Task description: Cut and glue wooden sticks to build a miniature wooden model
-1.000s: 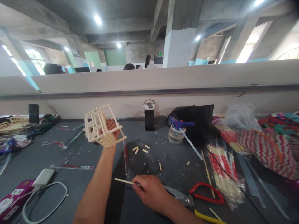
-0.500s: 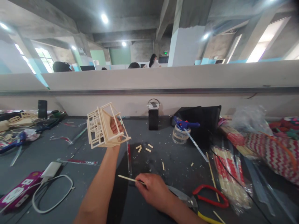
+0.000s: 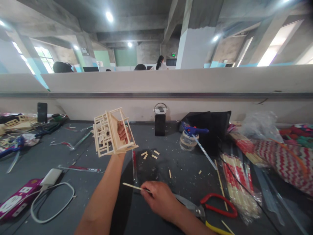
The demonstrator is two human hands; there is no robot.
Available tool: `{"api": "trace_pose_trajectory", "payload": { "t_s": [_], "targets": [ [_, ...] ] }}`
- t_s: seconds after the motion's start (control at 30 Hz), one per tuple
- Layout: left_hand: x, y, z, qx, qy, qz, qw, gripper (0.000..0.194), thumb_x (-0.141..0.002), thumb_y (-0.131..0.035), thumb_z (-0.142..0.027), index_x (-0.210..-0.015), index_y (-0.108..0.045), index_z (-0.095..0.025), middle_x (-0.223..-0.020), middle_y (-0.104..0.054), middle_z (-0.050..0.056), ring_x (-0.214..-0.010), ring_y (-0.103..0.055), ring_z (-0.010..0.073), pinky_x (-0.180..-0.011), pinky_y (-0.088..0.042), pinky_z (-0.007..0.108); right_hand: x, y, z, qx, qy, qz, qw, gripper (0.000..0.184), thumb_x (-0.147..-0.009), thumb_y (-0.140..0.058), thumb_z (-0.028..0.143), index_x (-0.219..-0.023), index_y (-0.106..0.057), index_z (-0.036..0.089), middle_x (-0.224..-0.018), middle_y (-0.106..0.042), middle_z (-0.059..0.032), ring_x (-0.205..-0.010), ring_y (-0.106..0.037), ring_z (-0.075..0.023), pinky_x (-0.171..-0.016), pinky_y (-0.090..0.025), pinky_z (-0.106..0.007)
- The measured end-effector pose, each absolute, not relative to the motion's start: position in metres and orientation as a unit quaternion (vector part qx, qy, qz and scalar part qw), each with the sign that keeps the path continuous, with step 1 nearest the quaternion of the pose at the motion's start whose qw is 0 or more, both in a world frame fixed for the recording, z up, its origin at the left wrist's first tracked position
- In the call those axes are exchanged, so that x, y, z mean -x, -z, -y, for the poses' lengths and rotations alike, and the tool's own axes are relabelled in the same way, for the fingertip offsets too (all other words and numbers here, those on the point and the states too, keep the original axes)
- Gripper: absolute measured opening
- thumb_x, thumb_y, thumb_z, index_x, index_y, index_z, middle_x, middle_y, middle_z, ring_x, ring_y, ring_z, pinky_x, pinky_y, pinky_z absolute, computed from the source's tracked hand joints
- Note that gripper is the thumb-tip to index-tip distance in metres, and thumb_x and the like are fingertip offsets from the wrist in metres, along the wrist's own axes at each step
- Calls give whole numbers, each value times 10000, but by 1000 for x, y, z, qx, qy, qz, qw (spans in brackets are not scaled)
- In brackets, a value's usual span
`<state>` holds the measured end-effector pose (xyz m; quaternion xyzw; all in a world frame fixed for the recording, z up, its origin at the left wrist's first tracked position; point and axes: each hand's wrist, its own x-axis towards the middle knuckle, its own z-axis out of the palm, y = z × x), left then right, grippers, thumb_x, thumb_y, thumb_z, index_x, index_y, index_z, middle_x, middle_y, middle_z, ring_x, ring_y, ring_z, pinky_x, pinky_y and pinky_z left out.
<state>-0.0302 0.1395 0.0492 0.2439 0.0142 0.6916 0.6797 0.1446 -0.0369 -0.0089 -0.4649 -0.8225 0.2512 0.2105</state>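
– what's the left hand got?
– it's clasped round a small wooden model, raised above the dark table and tilted, fingers showing between the open bars on its right side
– and the right hand?
– thumb and fingers pinch a thin wooden stick, its tip pointing left, well apart from the model
– what lies by that hand?
– cutters with one red and one yellow handle, partly hidden behind the wrist; whether they touch i can't tell
– farther out?
– several short wooden pieces scattered mid-table, a phone upright beyond them, a blue glue gun resting on a clear jar, and a plastic-wrapped bundle of sticks over at the right
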Motion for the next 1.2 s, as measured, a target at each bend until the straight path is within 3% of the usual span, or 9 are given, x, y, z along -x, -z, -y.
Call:
{"api": "trace_pose_trajectory", "payload": {
  "t_s": [0.2, 0.4, 0.73, 0.97, 1.2],
  "targets": [
    [31, -44, -149, -231, -691, -18, 685, 231, -911, -444, -153, -717, -558, -202, -415, -405, -73, -282, -275, 40, -252, -228, 148, -144, 8, 38, 461, -253, 823, 214, 219, -921, -443, 281, -925, -654, 224, -848, -709, -10, -800, -647, -131, -680, -390, -200],
    [33, -39, -154, -228, -680, -44, 696, 272, -934, -396, -211, -704, -542, -210, -368, -325, -84, -235, -210, 43, -234, -201, 171, -145, 9, 37, 459, -254, 825, 212, 213, -920, -445, 278, -926, -650, 222, -847, -712, -11, -795, -651, -132, -665, -384, -198],
    [32, -40, -151, -227, -680, -53, 695, 302, -938, -414, -218, -656, -522, -206, -378, -348, -81, -244, -174, 42, -228, -160, 181, -145, 7, 37, 464, -251, 824, 206, 226, -923, -438, 287, -936, -655, 224, -868, -717, -17, -827, -658, -143, -691, -393, -207],
    [33, -39, -146, -232, -680, -43, 695, 260, -929, -420, -187, -690, -522, -212, -415, -377, -74, -278, -251, 47, -261, -218, 166, -144, 9, 37, 465, -255, 822, 209, 218, -920, -444, 283, -941, -655, 231, -859, -716, -11, -811, -655, -139, -684, -394, -205],
    [39, -31, -153, -267, -680, -56, 680, 280, -949, -366, -200, -702, -498, -209, -425, -317, -76, -287, -225, 52, -269, -239, 160, -145, 5, 37, 462, -259, 822, 211, 213, -919, -448, 280, -933, -653, 227, -870, -715, -13, -828, -654, -139, -694, -395, -203]
  ]
}}
